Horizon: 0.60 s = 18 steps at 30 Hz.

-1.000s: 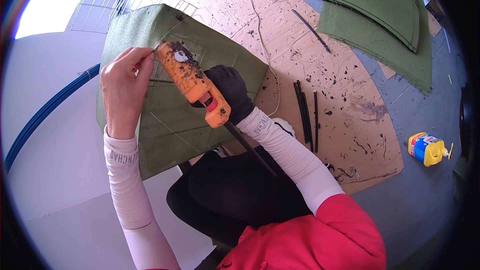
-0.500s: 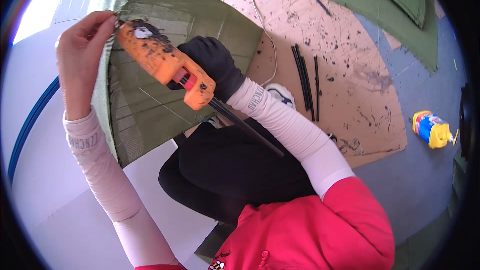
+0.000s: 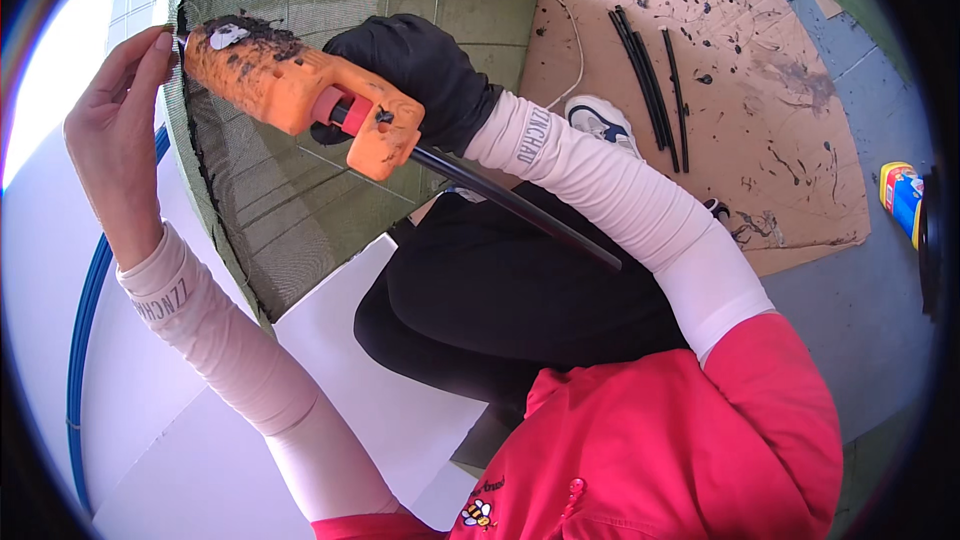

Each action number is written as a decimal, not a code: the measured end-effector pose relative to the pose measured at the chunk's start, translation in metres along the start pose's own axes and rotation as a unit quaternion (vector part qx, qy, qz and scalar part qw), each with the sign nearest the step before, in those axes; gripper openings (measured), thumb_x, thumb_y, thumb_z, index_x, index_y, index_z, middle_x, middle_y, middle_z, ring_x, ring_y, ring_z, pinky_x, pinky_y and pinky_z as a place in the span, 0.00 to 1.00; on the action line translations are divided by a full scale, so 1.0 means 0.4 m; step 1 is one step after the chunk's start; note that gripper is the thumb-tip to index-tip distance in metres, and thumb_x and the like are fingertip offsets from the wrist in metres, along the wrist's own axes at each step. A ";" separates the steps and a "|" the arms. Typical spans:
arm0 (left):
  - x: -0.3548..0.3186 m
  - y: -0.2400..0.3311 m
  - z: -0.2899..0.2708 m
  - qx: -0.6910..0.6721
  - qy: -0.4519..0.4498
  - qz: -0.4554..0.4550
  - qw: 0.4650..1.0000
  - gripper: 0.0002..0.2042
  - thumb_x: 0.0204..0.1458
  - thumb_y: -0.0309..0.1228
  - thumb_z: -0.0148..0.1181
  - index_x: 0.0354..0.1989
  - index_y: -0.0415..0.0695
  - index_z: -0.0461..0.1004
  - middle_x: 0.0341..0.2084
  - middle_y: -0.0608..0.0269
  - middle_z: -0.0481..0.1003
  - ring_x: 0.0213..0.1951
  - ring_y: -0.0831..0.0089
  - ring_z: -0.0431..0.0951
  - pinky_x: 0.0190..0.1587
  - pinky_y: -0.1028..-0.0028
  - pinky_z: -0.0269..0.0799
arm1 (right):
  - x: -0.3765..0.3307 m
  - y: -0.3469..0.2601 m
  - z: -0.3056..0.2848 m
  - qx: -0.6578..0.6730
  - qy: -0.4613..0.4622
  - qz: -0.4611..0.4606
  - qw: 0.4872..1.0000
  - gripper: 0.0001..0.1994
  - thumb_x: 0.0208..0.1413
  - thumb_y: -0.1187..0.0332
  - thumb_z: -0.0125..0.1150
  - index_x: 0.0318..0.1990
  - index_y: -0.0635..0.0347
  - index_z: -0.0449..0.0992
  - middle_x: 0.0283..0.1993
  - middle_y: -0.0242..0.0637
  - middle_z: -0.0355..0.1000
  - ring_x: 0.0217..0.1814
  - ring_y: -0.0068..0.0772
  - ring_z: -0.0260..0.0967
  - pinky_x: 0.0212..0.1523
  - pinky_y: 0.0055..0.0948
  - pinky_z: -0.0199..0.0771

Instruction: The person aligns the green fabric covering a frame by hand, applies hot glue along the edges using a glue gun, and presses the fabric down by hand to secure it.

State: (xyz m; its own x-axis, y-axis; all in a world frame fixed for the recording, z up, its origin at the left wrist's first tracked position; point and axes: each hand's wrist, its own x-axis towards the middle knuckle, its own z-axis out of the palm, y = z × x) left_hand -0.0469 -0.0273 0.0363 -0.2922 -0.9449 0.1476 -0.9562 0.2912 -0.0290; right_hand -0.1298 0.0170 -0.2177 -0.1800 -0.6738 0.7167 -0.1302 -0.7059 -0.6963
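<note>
My right hand point(image 3: 420, 80), in a black glove, is wrapped round an orange hot glue gun point(image 3: 290, 80) smeared with black glue. A long black glue stick point(image 3: 520, 205) runs out of the gun's back end over my lap. The nozzle points left at the edge of a green mesh-covered panel point(image 3: 300, 210), close to my left fingertips. Bare, my left hand point(image 3: 115, 140) pinches the mesh edge between thumb and fingers near its upper left corner. A dark line of glue point(image 3: 205, 195) follows that edge below the nozzle.
Cardboard point(image 3: 790, 130) spotted with black glue covers the floor at right, with several black glue sticks point(image 3: 645, 80) and a white cable point(image 3: 575, 30) on it. My shoe point(image 3: 600, 122) is beside them. A yellow-and-blue bottle point(image 3: 903, 202) stands far right; blue tubing point(image 3: 85, 320) curves at left.
The glue gun and both hands have shifted left and slightly up in the picture, as the view also moved. A dark glue line now shows along the mesh edge. Both hands keep their holds.
</note>
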 end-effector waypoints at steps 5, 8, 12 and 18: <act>-0.023 0.052 -0.056 -0.022 0.015 -0.064 0.998 0.12 0.55 0.31 0.63 0.43 0.36 0.80 0.31 0.61 0.80 0.34 0.79 0.77 0.40 0.80 0.72 | -0.006 -0.015 -0.053 0.059 -0.021 -0.022 0.998 0.17 0.46 0.64 0.65 0.44 0.59 0.74 0.37 0.37 0.72 0.38 0.40 0.73 0.41 0.36 0.72; -0.106 0.024 -0.015 -0.040 0.093 -0.097 0.990 0.10 0.53 0.30 0.64 0.41 0.40 0.81 0.30 0.65 0.80 0.34 0.80 0.77 0.37 0.79 0.72 | -0.104 0.059 -0.159 -0.033 -0.040 0.027 0.998 0.24 0.35 0.64 0.74 0.43 0.61 0.75 0.37 0.42 0.73 0.40 0.47 0.73 0.42 0.39 0.71; -0.183 0.050 0.030 -0.014 0.135 -0.100 0.986 0.09 0.48 0.27 0.68 0.38 0.39 0.80 0.29 0.63 0.78 0.33 0.76 0.77 0.35 0.77 0.72 | -0.275 0.281 -0.337 -0.281 -0.093 0.096 0.950 0.22 0.38 0.57 0.73 0.40 0.57 0.73 0.33 0.41 0.69 0.36 0.49 0.69 0.36 0.42 0.69; -0.271 0.043 0.041 0.031 0.196 -0.131 0.971 0.15 0.46 0.26 0.69 0.44 0.40 0.78 0.33 0.63 0.76 0.36 0.73 0.76 0.37 0.75 0.71 | -0.377 0.453 -0.537 -0.458 -0.235 0.238 0.824 0.14 0.38 0.48 0.63 0.30 0.43 0.77 0.23 0.38 0.72 0.28 0.48 0.73 0.28 0.47 0.71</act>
State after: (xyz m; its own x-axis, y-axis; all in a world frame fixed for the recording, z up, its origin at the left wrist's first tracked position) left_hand -0.0317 0.0776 0.0036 -0.0226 -0.8526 0.5221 -0.9996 0.0282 0.0028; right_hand -0.3359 0.0376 -0.4603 -0.0542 -0.9886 0.1407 -0.8732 -0.0214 -0.4869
